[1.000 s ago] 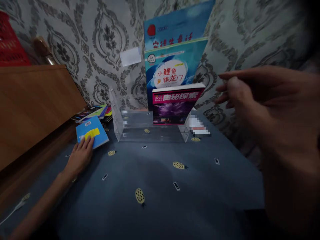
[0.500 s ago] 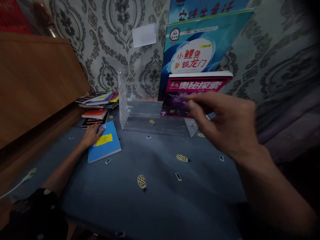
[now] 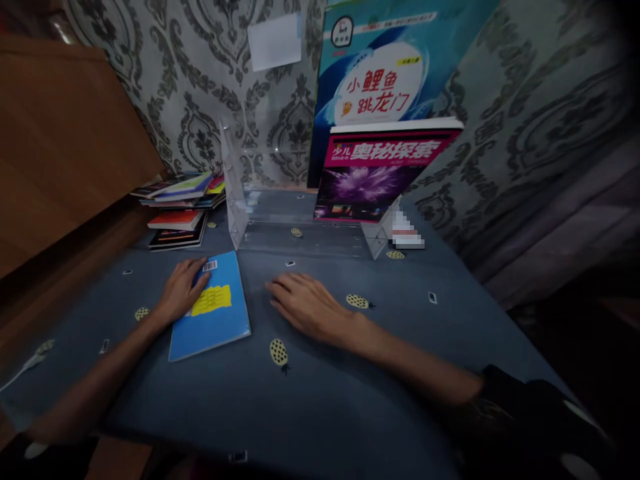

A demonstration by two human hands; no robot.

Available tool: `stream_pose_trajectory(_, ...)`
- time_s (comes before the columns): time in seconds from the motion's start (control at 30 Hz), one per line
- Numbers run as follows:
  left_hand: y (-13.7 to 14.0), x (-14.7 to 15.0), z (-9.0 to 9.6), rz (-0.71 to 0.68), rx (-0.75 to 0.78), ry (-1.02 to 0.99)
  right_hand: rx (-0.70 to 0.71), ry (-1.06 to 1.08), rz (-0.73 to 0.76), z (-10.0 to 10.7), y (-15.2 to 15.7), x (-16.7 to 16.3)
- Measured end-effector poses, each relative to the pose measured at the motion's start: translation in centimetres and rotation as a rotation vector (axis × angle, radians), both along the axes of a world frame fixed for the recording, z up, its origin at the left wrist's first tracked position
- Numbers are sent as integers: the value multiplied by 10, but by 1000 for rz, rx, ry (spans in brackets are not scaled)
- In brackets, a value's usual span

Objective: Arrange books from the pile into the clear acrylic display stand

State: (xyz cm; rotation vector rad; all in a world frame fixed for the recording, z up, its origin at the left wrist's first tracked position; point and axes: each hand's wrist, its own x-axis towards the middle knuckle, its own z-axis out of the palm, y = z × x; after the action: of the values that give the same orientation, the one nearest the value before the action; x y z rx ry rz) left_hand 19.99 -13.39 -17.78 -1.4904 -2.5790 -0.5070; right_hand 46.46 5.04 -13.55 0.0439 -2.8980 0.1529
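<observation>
A blue book (image 3: 213, 333) with a yellow patch and a barcode lies flat on the dark blue cloth, left of the middle. My left hand (image 3: 183, 290) holds its left edge near the far corner, thumb on the cover. My right hand (image 3: 310, 307) hovers over or rests on the cloth to the right of the book, apart from it, its fingers loosely stretched with nothing in them. Behind the hands is a clear acrylic stand (image 3: 235, 200). Leaning on the stand's right side are a magenta and purple book (image 3: 367, 183) and, behind it, a taller teal book (image 3: 377, 87).
A stack of books (image 3: 175, 220) sits at the far left, beside a wooden board (image 3: 60, 127). Pineapple-print cloth (image 3: 350, 373) covers the table. A white cable (image 3: 33, 362) lies at the left edge. White paper (image 3: 275, 43) is on the patterned wall.
My right hand has drawn back from the magenta book, down and left toward the blue book. My left hand has slid the blue book nearer to me. The view has tilted downward a little.
</observation>
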Motion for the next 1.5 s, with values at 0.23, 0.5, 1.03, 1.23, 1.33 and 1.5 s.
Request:
stream_pose_trajectory(0.23,20,44,-5,-60,40,-32,-189,-6,-65,-24,3,31)
stream_pose_trajectory(0.5,61,98,-15,-200,79,-91,-335,88,-184,-38,5,68)
stream_pose_trajectory(1.03,88,108,10,-450,275,-237,-419,175,-431,-56,26,106)
stream_pose_trajectory(1.23,85,106,6,-536,248,-104,-365,183,-446,-53,26,103)
stream_pose_trajectory(1.33,87,107,3,-546,226,-71,-363,186,-451,-52,26,103)
stream_pose_trajectory(1.5,94,110,2,-611,216,-34,-359,184,-456,-52,25,103)
